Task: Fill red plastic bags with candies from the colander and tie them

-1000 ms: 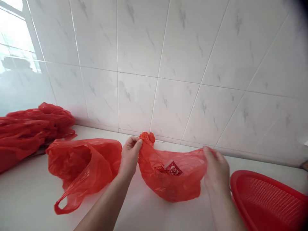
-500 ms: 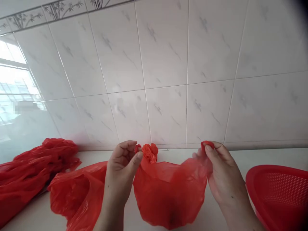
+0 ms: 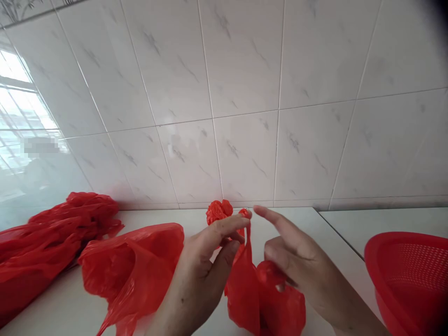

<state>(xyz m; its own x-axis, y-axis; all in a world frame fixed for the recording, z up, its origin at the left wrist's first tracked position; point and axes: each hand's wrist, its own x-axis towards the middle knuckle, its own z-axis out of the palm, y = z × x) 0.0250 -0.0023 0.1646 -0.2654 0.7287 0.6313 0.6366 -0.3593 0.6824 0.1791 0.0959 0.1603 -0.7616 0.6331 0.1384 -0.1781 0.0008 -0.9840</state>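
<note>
A thin red plastic bag (image 3: 244,296) hangs in front of me, its upper part drawn into a narrow strip. My left hand (image 3: 213,268) pinches the bag near that strip, index finger and thumb stretched towards it. On the other side my right hand (image 3: 297,256) points its index finger at the top of the strip, while its remaining fingers are curled around a bunched part of the same bag. Just behind the left fingertips lies a crumpled red plastic ball (image 3: 219,211), partly covered by the hand.
Left of my forearm, another loose red bag (image 3: 140,268) lies spread on the white tabletop (image 3: 45,310). Farther left is a large heap of red bags (image 3: 66,238). A red perforated basket (image 3: 376,252) stands at the right edge. Behind rises a tiled wall (image 3: 245,154).
Both hands have come together from wide apart, and the bag stretched between them has folded into a narrow strip. My right index finger has straightened out. The view has shifted slightly.
</note>
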